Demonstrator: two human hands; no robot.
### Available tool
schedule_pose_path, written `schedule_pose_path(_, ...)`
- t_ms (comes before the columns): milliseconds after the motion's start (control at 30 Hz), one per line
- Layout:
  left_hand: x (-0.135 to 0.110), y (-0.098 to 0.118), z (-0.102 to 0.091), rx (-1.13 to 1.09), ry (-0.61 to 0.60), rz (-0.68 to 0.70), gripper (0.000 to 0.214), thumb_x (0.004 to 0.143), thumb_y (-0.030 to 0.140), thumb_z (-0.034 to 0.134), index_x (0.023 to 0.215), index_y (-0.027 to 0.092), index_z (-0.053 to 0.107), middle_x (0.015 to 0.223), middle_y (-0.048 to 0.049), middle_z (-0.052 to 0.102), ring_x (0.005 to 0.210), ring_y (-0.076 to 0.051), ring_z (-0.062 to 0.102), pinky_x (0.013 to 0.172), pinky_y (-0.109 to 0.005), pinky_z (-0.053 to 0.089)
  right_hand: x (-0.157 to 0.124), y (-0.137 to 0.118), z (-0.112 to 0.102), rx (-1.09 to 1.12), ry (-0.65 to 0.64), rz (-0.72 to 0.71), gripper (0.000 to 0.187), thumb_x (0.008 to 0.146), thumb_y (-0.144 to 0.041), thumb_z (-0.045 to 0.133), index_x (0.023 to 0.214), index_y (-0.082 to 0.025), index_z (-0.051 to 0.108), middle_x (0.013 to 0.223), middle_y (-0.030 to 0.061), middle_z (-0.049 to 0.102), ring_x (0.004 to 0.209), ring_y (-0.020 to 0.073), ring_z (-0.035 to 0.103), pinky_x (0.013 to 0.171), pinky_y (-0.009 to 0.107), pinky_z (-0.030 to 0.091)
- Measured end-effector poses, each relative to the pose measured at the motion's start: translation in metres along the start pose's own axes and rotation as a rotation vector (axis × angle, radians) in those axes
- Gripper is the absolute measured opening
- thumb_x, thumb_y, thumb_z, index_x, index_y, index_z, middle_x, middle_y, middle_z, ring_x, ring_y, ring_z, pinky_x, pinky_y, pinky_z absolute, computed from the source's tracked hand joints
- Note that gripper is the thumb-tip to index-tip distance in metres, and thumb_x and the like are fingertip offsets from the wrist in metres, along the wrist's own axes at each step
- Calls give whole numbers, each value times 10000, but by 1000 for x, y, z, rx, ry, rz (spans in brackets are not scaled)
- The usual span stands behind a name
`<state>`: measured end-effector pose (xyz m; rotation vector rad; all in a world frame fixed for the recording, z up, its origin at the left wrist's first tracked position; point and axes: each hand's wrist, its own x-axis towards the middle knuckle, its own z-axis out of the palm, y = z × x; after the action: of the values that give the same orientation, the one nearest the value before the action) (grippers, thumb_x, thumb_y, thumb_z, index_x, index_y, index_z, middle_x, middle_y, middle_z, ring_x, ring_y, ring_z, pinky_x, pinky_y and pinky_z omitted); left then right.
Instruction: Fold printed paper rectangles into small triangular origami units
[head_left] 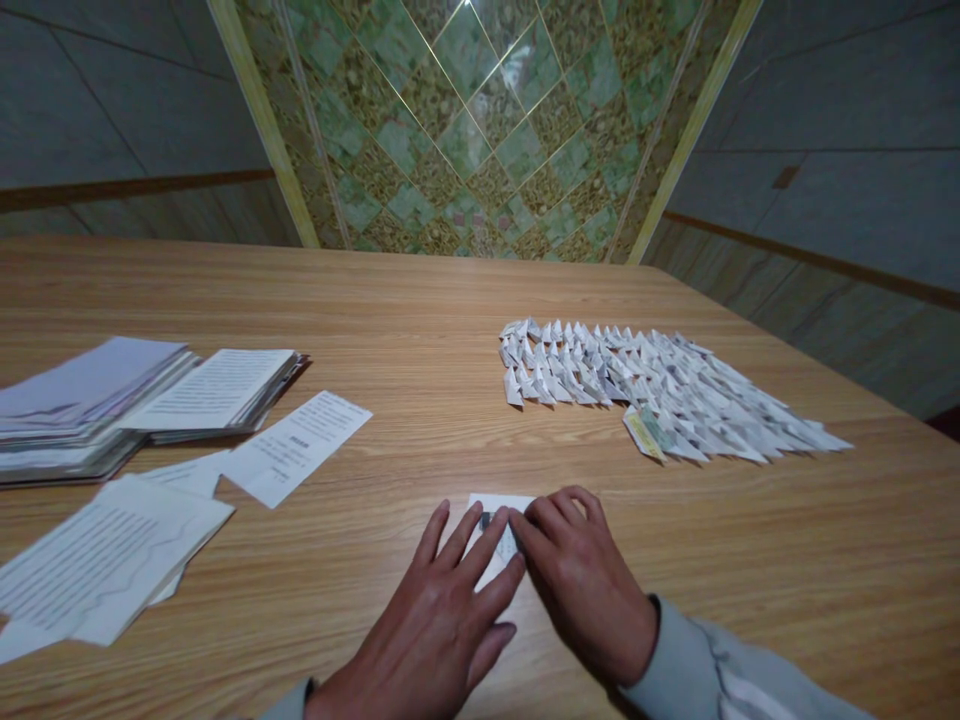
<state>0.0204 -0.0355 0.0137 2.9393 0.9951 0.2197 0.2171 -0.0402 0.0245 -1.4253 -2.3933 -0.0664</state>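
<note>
A small white paper slip (496,508) lies on the wooden table (465,300) near the front edge. My left hand (439,625) rests flat on it with fingers stretched out and spread. Beside it, my right hand (581,580) presses the same slip with bent fingertips, the two hands touching. Most of the slip is hidden under my fingers. Beyond the hands, to the right, several small folded paper pieces (645,385) lie in neat rows.
At the left lie stacked printed booklets (112,405) and loose printed sheets (296,445), with more sheets (105,560) near the front left. A green patterned tiled wall (487,120) stands behind the table. The table's right edge runs diagonally past the folded pieces.
</note>
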Motion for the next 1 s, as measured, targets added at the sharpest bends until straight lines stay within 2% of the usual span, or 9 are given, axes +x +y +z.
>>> schedule_pose_path(100,0,-1,1,5,0,1,654,860,239,646,1456,282,381,1539,-116,413,1369,-399,402,1110,-685,207,-5,-1,2,-39,31,45,249,861,-152,703,1095,-213,641,924,15,654,930,214,544,1047,439,232)
schedule_pose_path(200,-1,-1,2,17,20,5,622,865,254,651,1437,288,409,1528,-129,424,1369,-393,401,1112,-683,175,-11,3,1,-83,59,77,166,841,-123,704,975,-211,659,902,14,658,947,221,550,1079,461,200)
schedule_pose_path(300,-1,0,1,27,32,0,610,860,253,659,1423,295,425,1524,-138,426,1371,-383,404,1116,-670,164,-15,7,-2,-103,63,91,120,847,-116,681,920,-209,657,907,21,665,969,224,554,1090,466,200)
schedule_pose_path(600,0,1,-4,34,4,-19,543,878,283,641,1391,278,460,1503,-156,453,1361,-385,423,1106,-676,170,-21,15,-8,-130,39,140,139,831,-103,684,911,-214,658,916,25,669,1008,232,556,1105,475,194)
schedule_pose_path(833,2,-2,-5,-39,18,-63,632,908,379,613,1478,258,367,1477,-121,500,1340,-352,455,1129,-664,146,-13,13,-8,-175,-10,117,107,851,-100,664,812,-201,657,854,31,639,954,227,541,1083,460,221)
schedule_pose_path(900,4,-2,-5,-64,51,-85,627,922,429,585,1479,232,374,1454,-118,528,1325,-333,473,1151,-640,120,-8,9,-7,-160,-8,113,100,858,-102,656,828,-198,652,863,33,636,941,226,537,1070,456,233)
schedule_pose_path(1000,7,0,-4,-91,80,-99,622,913,507,574,1448,226,428,1407,-107,577,1304,-319,493,1161,-617,134,-3,3,-4,-113,-1,76,119,884,-144,652,982,-210,649,932,31,641,950,221,536,1052,451,243)
